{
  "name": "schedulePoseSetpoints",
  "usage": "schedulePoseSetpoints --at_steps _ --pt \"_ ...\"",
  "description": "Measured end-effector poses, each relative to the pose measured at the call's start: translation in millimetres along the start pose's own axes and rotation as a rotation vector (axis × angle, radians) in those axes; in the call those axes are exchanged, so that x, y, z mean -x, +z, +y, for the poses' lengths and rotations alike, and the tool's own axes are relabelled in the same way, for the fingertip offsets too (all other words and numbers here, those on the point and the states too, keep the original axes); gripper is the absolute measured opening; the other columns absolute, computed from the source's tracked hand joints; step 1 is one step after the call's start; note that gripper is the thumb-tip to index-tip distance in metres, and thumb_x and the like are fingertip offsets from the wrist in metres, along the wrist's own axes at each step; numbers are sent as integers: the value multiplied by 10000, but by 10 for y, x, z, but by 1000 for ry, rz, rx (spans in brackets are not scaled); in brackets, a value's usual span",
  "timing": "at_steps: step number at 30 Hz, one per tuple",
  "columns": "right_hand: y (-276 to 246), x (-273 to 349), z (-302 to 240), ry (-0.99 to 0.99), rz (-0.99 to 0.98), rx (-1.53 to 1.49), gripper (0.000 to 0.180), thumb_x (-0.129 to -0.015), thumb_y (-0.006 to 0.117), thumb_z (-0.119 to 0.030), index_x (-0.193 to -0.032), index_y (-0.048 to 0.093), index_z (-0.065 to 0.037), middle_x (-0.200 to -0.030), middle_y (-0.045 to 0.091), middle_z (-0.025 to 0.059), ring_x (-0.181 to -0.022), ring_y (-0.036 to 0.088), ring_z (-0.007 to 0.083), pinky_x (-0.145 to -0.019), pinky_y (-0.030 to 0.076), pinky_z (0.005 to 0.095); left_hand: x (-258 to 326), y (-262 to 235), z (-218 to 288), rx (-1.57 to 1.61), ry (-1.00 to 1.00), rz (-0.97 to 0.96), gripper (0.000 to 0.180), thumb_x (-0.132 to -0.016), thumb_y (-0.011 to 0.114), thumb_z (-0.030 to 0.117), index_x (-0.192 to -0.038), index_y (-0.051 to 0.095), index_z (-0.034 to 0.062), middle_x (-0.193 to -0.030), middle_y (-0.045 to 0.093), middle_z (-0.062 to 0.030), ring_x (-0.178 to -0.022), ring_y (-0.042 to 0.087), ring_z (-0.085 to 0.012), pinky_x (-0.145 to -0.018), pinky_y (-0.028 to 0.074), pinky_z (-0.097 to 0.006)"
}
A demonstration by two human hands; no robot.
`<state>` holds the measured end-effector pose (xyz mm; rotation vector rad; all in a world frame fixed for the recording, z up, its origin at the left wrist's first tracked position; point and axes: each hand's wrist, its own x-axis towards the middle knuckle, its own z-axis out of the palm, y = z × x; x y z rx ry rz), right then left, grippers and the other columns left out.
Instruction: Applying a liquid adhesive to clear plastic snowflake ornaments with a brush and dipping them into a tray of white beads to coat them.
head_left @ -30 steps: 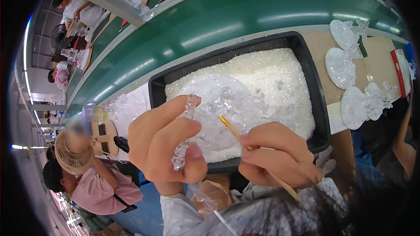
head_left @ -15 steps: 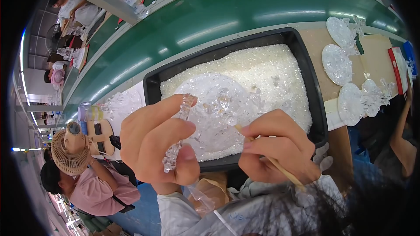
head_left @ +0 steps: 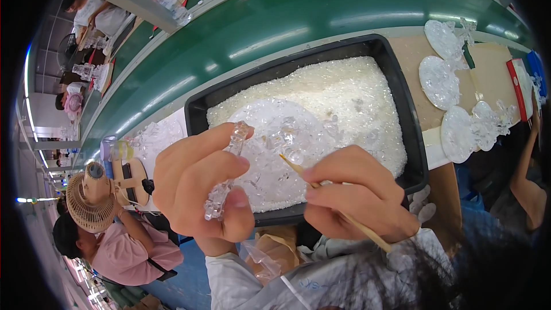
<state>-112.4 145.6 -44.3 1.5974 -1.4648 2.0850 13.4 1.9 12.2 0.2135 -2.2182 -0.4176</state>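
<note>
My left hand [head_left: 198, 186] is closed around a clear, knobbly ornament piece [head_left: 217, 201], its upper end poking out by the index fingertip. In my right hand [head_left: 359, 195] a thin wooden stick [head_left: 367, 231] is pinched between thumb and fingers. Its pointed, darker tip extends left toward the ornament piece, with a gap between them. Beneath both hands, a whitish round disc [head_left: 258, 113] with clear bits on it lies in a black tray [head_left: 410, 138] of glittering white granules [head_left: 356, 83]. My fingers hide part of the clear piece.
A green conveyor belt [head_left: 275, 17] runs beyond the tray. Several round white pieces with clear ornaments [head_left: 439, 82] lie at the right. To the left are a beige fan [head_left: 92, 195] and a person in pink [head_left: 132, 247]. Another person's arm [head_left: 525, 178] shows at far right.
My right hand has moved left, and the stick's tip now points further left. My left hand, still around the clear piece, has shifted slightly left.
</note>
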Motion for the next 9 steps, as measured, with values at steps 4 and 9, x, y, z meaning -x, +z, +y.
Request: schedulePoseSetpoints --at_steps 4,9 --pt "-16 37 7 -3 -34 61 286 -628 724 73 -893 655 -11 -889 664 153 -671 635 257 -562 512 300 -13 -19 46 -12 -23 -15 391 -893 612 394 -880 549 8 -899 696 -256 -823 675 -297 -807 505 -362" --pt "-69 46 3 0 -61 26 331 -625 722 88 -928 663 -31 -924 681 163 -673 648 252 -558 506 302 -61 68 11 -40 60 90 184 -667 579 185 -765 623 36 -817 735 -154 -697 683 -259 -714 513 -320"
